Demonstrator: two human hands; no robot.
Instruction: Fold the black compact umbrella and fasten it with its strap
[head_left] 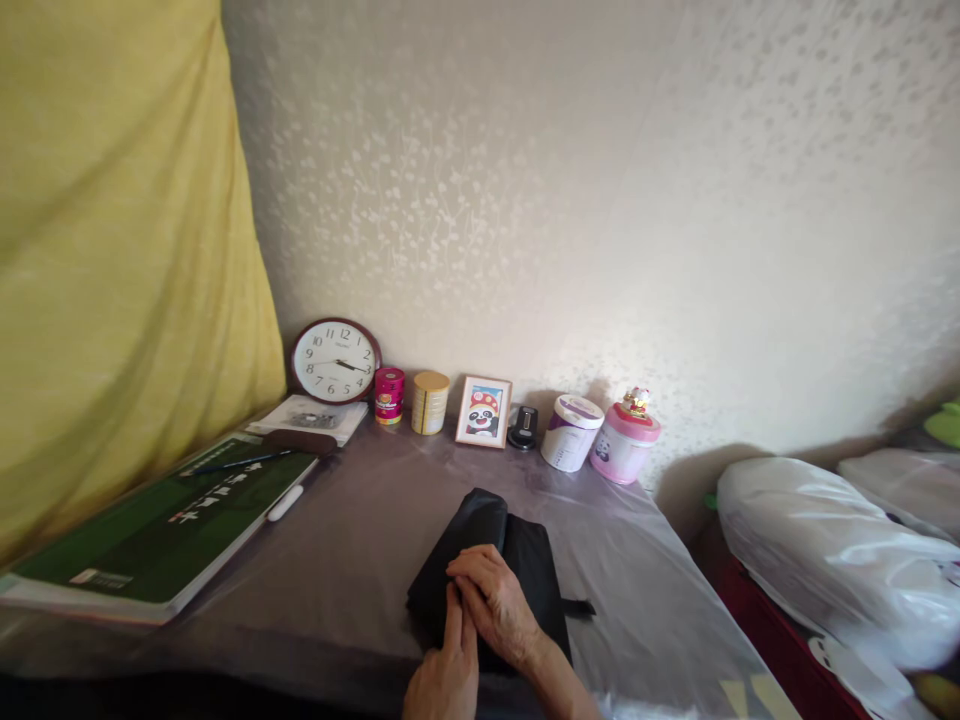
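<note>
A folded black fabric umbrella (534, 560) lies on the table near its front edge, with a short strap sticking out to the right. My left hand (446, 665) comes from below, its index and middle fingers straight and pressed together on the cloth. Across those fingertips lies my right hand (495, 600), fingers held together and bent down onto the black fabric. Both hands touch each other over the middle of the bundle. My thumbs and the underside of the cloth are mostly hidden.
Along the wall stand a clock (336, 361), a pink can (389, 396), a yellow can (430, 404), a framed panda picture (484, 412), a black object (523, 427) and two tubs (571, 434). A green book (172, 530) lies left; white bags (832, 550) sit right.
</note>
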